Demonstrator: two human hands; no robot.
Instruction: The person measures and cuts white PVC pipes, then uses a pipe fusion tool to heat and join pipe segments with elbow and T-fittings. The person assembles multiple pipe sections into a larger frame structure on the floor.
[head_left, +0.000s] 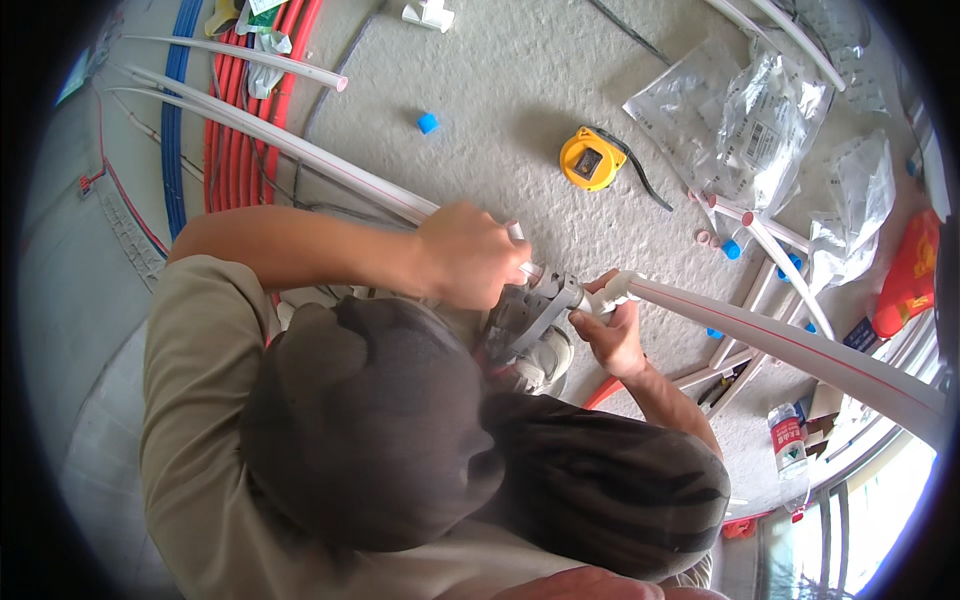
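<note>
Left hand (pixel 468 255) clenched a white pipe piece (pixel 531 270), right hand (pixel 613 338) a white fitting (pixel 620 287); keeping both square to the metal tool (pixel 545 325) likely helped.

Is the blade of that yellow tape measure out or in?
In, apparently: no blade shows extending from the yellow tape measure, only a black strap trailing beside it.
</note>
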